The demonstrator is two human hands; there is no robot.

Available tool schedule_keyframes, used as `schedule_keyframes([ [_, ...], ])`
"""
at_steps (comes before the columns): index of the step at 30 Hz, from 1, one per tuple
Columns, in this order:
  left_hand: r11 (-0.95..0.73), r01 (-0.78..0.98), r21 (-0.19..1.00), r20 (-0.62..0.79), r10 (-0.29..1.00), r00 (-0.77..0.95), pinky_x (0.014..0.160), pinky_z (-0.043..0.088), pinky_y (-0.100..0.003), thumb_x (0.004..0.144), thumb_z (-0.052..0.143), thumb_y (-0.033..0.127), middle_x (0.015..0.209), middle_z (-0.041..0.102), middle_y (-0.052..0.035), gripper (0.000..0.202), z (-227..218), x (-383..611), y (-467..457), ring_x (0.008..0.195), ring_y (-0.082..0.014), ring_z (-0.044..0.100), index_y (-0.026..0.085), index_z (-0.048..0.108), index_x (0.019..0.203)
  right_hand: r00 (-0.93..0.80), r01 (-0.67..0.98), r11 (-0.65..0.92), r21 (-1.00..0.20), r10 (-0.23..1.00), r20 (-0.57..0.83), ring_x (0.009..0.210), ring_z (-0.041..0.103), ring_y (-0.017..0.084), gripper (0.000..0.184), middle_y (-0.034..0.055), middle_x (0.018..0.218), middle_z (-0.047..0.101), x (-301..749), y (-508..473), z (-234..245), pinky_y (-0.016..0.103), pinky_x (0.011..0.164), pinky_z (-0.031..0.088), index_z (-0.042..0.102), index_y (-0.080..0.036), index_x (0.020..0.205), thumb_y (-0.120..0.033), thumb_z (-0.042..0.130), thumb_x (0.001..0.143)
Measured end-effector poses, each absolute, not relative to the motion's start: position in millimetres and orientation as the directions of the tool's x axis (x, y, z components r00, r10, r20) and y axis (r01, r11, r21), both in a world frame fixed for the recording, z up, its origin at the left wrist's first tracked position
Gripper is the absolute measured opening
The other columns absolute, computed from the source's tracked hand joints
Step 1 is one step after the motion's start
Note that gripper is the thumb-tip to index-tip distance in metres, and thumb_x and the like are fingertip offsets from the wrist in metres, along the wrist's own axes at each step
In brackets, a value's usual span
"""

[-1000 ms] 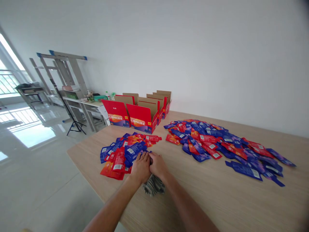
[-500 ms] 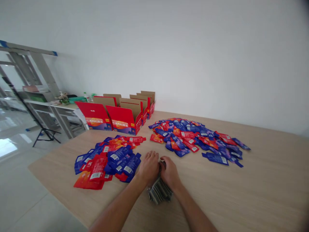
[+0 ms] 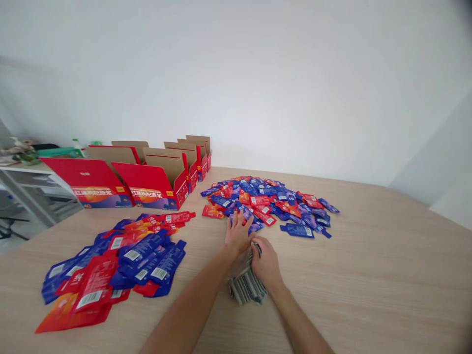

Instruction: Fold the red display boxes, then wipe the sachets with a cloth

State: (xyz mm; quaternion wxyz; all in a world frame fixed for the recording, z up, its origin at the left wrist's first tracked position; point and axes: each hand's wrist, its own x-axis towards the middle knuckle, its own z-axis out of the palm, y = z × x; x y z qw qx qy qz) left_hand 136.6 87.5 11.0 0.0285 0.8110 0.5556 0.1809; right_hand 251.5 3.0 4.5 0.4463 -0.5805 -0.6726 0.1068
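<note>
My right hand (image 3: pixel 266 261) is closed on a stack of sachets (image 3: pixel 246 287) held edge-up on the wooden table (image 3: pixel 368 275). My left hand (image 3: pixel 238 232) reaches forward with its fingers spread, touching the near edge of the far pile of red and blue sachets (image 3: pixel 269 201). A second pile of red and blue sachets (image 3: pixel 118 260) lies to the left of both hands.
Several open red cardboard boxes (image 3: pixel 147 174) stand in a row at the table's back left. A side table (image 3: pixel 22 169) with small items sits beyond them at the far left. A white wall closes off the back.
The view has swung to the right. My left hand left the stack and stretched out to the far pile. My right hand stayed on the stack.
</note>
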Motion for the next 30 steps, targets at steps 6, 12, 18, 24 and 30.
schedule_keyframes([
  [6,-0.32,0.91,0.263,0.099,0.947,0.305,0.108,0.014,-0.069,0.09,0.038,0.055,0.16,0.023,-0.0102,0.059,1.2,143.1,102.8,0.144,-0.0441,0.017,0.034,0.04,0.145,0.1,0.69,0.288,-0.664,0.87,0.482,0.102,0.06,0.022,0.026,0.0104,0.106,0.067,260.9,4.8,0.9,0.036,0.095,0.046,0.065,-0.018,0.102,-0.016,0.046,0.085],
  [12,-0.4,0.884,0.243,0.096,0.916,0.389,0.109,0.017,-0.066,0.09,0.04,0.054,0.158,0.029,-0.0099,0.056,-0.1,129.9,71.4,0.142,-0.0402,0.024,0.036,0.043,0.143,0.104,0.692,0.287,-0.662,0.868,0.485,0.103,0.06,0.022,0.024,0.0099,0.106,0.067,262.6,1.6,-1.6,0.038,0.096,0.046,0.065,-0.018,0.101,-0.016,0.046,0.086],
  [18,-0.478,0.842,0.25,0.132,0.879,0.459,0.11,0.019,-0.062,0.091,0.037,0.055,0.156,0.032,-0.0088,0.053,2.7,105.4,17.9,0.141,-0.0379,0.027,0.038,0.045,0.141,0.126,0.713,0.247,-0.656,0.876,0.466,0.097,0.062,0.023,0.021,0.0105,0.101,0.067,265.7,-15.9,3.4,0.037,0.092,0.048,0.065,-0.018,0.101,-0.02,0.049,0.086],
  [24,-0.465,0.85,0.248,0.133,0.885,0.446,0.108,0.026,-0.053,0.092,0.039,0.045,0.131,0.058,-0.0067,0.036,24.9,100.3,-9.8,0.127,-0.0296,0.045,0.033,0.068,0.111,0.168,0.723,0.19,-0.665,0.885,0.435,0.093,0.064,0.025,0.019,0.0104,0.098,0.067,271.1,-35.5,3.3,0.037,0.086,0.051,0.066,-0.02,0.097,-0.023,0.06,0.079],
  [30,-0.131,0.957,0.259,0.181,0.98,0.085,0.093,0.039,-0.047,0.084,0.048,0.051,0.115,0.063,-0.0196,0.052,33.4,130.5,8.0,0.112,-0.0346,0.052,0.01,0.062,0.114,0.163,0.744,0.153,-0.65,0.902,0.399,0.092,0.064,0.026,0.026,0.0113,0.098,0.066,270.5,-44.8,-2.2,0.037,0.085,0.052,0.066,-0.018,0.098,-0.024,0.069,0.073],
])
